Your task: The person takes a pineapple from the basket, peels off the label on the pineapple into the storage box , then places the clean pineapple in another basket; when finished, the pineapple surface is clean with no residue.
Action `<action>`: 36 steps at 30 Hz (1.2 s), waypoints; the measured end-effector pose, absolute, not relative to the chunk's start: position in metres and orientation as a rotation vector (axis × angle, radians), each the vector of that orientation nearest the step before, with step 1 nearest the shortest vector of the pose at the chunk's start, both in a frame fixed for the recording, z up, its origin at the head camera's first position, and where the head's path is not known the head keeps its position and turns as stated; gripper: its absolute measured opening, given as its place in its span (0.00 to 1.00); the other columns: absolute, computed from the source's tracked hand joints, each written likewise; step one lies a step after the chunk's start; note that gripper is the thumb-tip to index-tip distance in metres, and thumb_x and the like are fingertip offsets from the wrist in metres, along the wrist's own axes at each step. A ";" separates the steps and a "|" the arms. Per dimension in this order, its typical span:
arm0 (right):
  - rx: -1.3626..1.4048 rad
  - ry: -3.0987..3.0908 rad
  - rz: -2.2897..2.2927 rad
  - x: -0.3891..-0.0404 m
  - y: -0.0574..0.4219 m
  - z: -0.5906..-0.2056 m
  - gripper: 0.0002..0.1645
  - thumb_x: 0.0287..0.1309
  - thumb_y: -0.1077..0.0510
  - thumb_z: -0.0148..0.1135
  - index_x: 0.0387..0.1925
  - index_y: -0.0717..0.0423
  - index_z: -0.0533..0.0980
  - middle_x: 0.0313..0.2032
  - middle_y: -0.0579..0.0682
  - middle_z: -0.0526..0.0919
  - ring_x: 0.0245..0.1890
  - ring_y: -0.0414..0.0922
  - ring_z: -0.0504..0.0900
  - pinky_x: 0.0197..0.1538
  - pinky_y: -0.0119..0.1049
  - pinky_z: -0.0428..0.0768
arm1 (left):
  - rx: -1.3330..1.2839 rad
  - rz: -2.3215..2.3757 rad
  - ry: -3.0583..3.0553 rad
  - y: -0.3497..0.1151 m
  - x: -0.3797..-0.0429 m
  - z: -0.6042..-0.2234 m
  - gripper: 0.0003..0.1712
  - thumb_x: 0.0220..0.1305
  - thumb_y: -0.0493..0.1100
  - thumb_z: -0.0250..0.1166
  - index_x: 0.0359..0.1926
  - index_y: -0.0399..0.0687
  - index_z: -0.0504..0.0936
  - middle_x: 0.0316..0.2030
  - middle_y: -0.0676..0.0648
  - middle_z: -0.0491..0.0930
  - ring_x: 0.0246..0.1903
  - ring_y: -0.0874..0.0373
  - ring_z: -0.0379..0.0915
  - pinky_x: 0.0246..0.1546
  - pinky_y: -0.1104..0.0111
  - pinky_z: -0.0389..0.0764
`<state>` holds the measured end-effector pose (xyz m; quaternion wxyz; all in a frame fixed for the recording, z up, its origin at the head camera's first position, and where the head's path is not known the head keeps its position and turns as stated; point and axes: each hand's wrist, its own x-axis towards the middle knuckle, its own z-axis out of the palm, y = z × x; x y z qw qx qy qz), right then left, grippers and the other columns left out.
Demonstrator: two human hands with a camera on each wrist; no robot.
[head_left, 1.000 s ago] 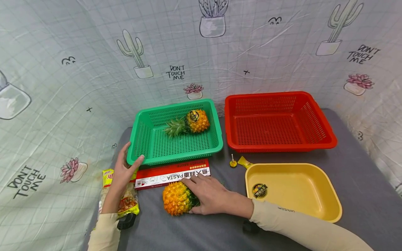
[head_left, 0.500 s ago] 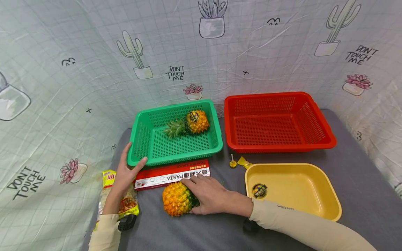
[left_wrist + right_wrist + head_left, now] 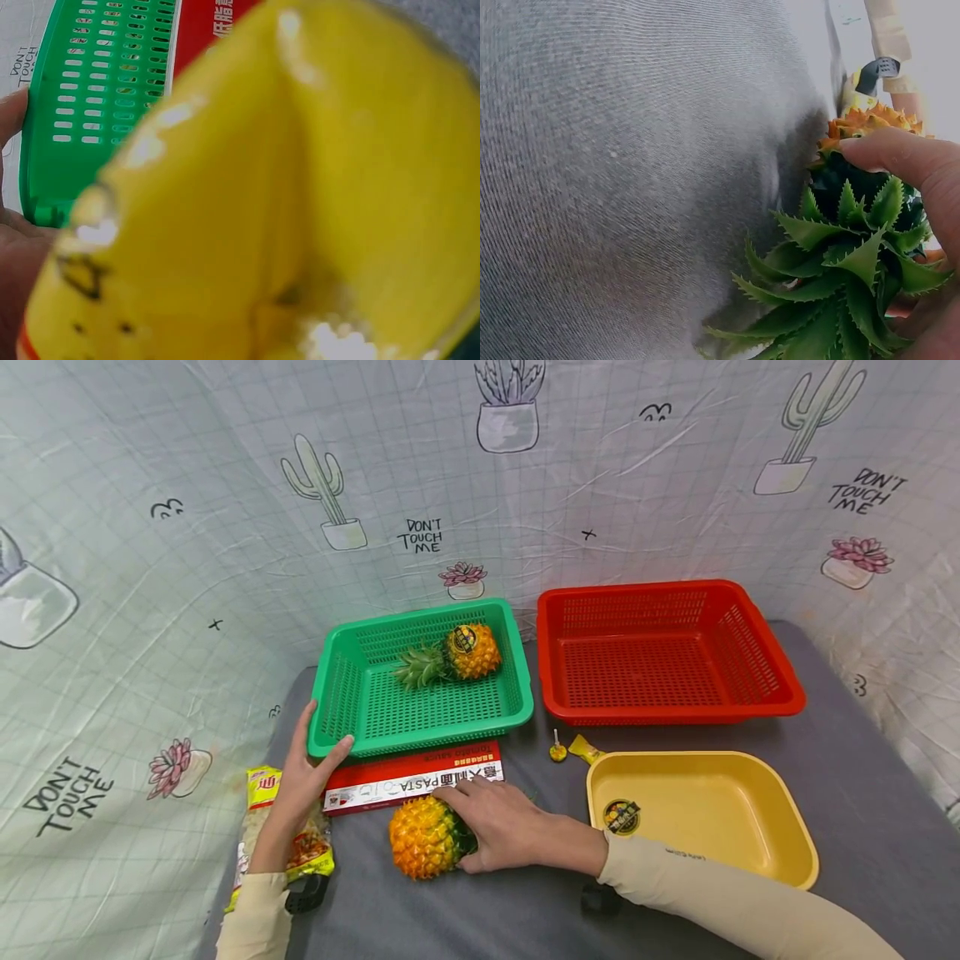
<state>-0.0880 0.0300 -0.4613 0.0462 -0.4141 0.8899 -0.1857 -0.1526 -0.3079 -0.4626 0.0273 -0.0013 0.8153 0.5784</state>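
Head view: pineapple crown (image 3: 859, 262) behind right grip (image 3: 498, 827)

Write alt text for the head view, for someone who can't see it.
A person's right hand grips a pineapple near its leafy end, while the left hand holds the near-left corner of a green basket containing another pineapple. A pasta box lies in front of that basket; a red basket and a yellow tray sit to the right.
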 end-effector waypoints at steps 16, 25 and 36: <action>-1.220 2.680 -0.633 -0.095 0.040 -0.433 0.57 0.51 0.38 0.82 0.77 0.50 0.66 0.61 0.50 0.79 0.58 0.48 0.80 0.53 0.47 0.84 | 0.015 1.745 2.533 -0.310 -0.154 -0.465 0.54 0.78 0.49 0.65 0.86 0.76 0.35 0.84 0.46 0.35 0.79 0.41 0.46 0.70 0.55 0.67; -1.229 2.689 -0.628 -0.099 0.046 -0.415 0.57 0.50 0.39 0.83 0.77 0.50 0.66 0.57 0.49 0.79 0.51 0.45 0.79 0.47 0.42 0.84 | 0.023 1.756 2.541 -0.311 -0.154 -0.465 0.55 0.78 0.48 0.66 0.86 0.75 0.35 0.84 0.46 0.34 0.80 0.40 0.44 0.71 0.40 0.61; -1.214 2.695 -0.651 -0.100 0.052 -0.402 0.57 0.49 0.38 0.83 0.76 0.49 0.67 0.57 0.50 0.79 0.53 0.47 0.78 0.48 0.45 0.84 | 0.020 1.716 2.566 -0.311 -0.152 -0.463 0.55 0.78 0.52 0.66 0.86 0.76 0.35 0.84 0.46 0.35 0.79 0.40 0.45 0.71 0.40 0.62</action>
